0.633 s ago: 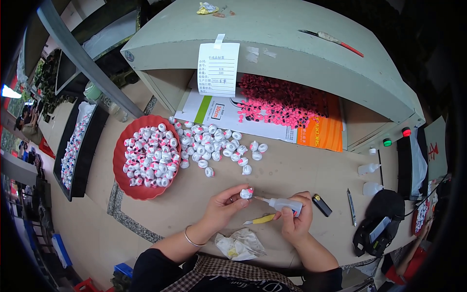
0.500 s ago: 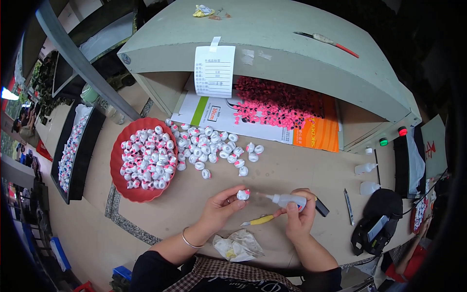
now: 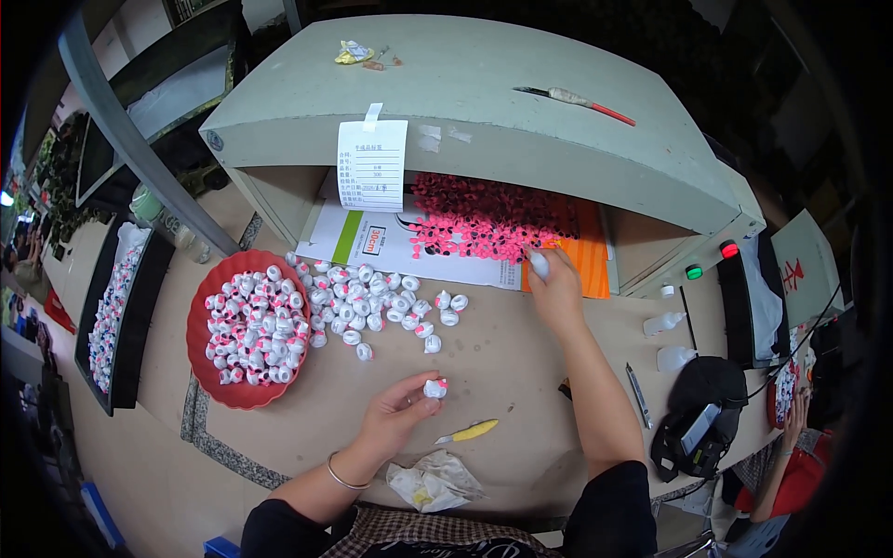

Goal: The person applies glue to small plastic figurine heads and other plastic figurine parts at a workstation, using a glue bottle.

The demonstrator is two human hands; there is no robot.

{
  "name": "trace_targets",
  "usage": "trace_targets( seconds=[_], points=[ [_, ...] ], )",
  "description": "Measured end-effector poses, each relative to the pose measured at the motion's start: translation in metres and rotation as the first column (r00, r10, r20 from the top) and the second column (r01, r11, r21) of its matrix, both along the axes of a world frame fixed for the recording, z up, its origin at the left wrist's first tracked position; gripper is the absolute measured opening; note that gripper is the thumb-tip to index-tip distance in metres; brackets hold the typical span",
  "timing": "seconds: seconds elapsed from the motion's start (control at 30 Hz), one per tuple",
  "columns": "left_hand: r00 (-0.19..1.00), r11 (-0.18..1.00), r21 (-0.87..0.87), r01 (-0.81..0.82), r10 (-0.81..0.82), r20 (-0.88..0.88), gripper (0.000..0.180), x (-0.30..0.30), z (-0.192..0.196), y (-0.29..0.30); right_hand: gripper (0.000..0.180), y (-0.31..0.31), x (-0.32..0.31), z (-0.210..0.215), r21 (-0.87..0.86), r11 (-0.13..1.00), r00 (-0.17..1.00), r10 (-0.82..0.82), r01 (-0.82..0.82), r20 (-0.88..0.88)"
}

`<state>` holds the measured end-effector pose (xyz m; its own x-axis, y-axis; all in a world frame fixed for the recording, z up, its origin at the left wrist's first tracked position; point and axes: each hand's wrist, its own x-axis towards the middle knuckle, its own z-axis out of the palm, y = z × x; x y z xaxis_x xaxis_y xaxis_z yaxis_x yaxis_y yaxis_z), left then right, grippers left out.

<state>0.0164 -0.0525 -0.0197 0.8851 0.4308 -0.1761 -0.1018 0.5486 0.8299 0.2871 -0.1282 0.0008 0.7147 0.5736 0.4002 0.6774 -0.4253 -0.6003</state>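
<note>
The left hand (image 3: pixel 398 412) rests low over the brown tabletop (image 3: pixel 502 372), its fingers curled closed around a small white cap with a pink mark (image 3: pixel 434 388), pinched between thumb and fingertips just above the surface; a thin bracelet (image 3: pixel 342 478) circles the wrist. The right hand (image 3: pixel 556 290) is stretched forward to the mouth of the grey-green hood-shaped machine (image 3: pixel 484 102), closed around a small white bottle (image 3: pixel 539 265) whose rounded end points up and away, at the near edge of a dense patch of pink pieces (image 3: pixel 484 223) lying inside the opening, partly on an orange sheet (image 3: pixel 591 265). Just beside the left hand, toward the person, lie a yellow-handled tool (image 3: pixel 468 432) and a crumpled rag (image 3: pixel 433 484). Farther out on the left, a loose heap of white and pink caps (image 3: pixel 381 302) spreads across the tabletop, touching a round red tray (image 3: pixel 244 327) filled with more of the same. A printed paper label (image 3: pixel 372 166) hangs taped from the front edge of the machine, and a red-handled brush (image 3: pixel 577 99) lies on its top. At the machine's right end sit a red button (image 3: pixel 729 249) and a green button (image 3: pixel 694 272). At the far left, a long black tray (image 3: pixel 116 307) holds further small parts.
</note>
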Motion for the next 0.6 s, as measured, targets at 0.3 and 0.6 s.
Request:
trace_targets(
  seconds=[0.3, 0.6],
  points=[
    [1.000, 1.000, -0.010, 0.018, -0.018, -0.015, 0.037, -0.002, -0.001, 0.002, 0.012, 0.005, 0.013, -0.002, -0.500, 0.855, 0.972, 0.213, -0.136, 0.100],
    [0.998, 0.996, 0.082, 0.033, -0.029, -0.053, 0.037, -0.002, 0.003, 0.000, 0.020, -0.038, -0.046, 0.040, 0.059, 0.984, 0.751, 0.166, -0.167, -0.639]
  ],
)
